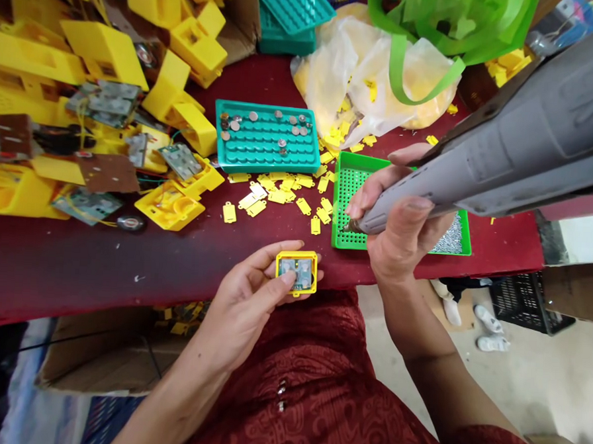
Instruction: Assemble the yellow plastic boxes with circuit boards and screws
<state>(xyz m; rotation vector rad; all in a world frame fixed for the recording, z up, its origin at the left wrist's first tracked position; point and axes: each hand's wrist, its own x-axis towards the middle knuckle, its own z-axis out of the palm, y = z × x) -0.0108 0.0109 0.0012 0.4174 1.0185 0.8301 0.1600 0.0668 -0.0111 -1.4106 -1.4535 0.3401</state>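
My left hand grips a small yellow plastic housing just off the table's front edge. Inside it sits a green circuit board, with my thumb pressed on the board. My right hand is wrapped round a grey electric screwdriver, whose body runs up to the upper right. The screwdriver's tip is over the left part of a green perforated basket; whether it touches the bottom cannot be made out. Small silver screws lie in the basket's right part, partly hidden behind my right hand.
Loose yellow tabs lie beside a teal tray of round metal discs. Yellow housings with wired boards are heaped at left. A plastic bag and a green bag stand behind. A cardboard box is below the table.
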